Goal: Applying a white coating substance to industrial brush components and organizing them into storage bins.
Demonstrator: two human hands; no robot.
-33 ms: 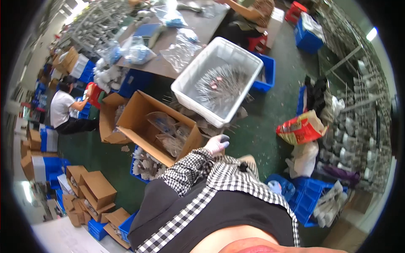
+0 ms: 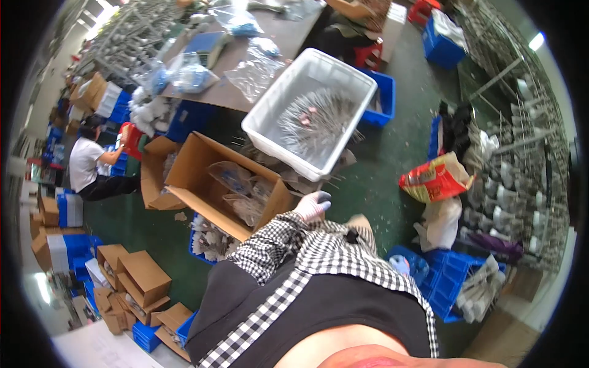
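My left hand [image 2: 311, 207] wears a pale glove with grey fingertips and comes out of a black-and-white checked sleeve. It hangs in front of my apron, open, its fingertips a little apart and nothing visible in it. Close to its left is an open cardboard box [image 2: 178, 176] with clear plastic bags [image 2: 236, 178] inside. Just beyond the hand, a white plastic tub [image 2: 256, 130] holds a round spread of thin metal rods [image 2: 316, 122] with small pink pieces in the middle. My right hand is out of sight.
A worktable [image 2: 236, 95] carries plastic bags and a scale [image 2: 208, 44]. One person [image 2: 359, 12] sits beyond it; another [image 2: 89, 159] works at far left. A red bag [image 2: 435, 178], blue crates [image 2: 442, 279] and racks [image 2: 521, 184] line the right. Boxes [image 2: 144, 276] stand lower left.
The view has shifted slightly, so the tub and table sit a little more to the left. My left hand stays beside the cardboard box, slightly higher in the picture.
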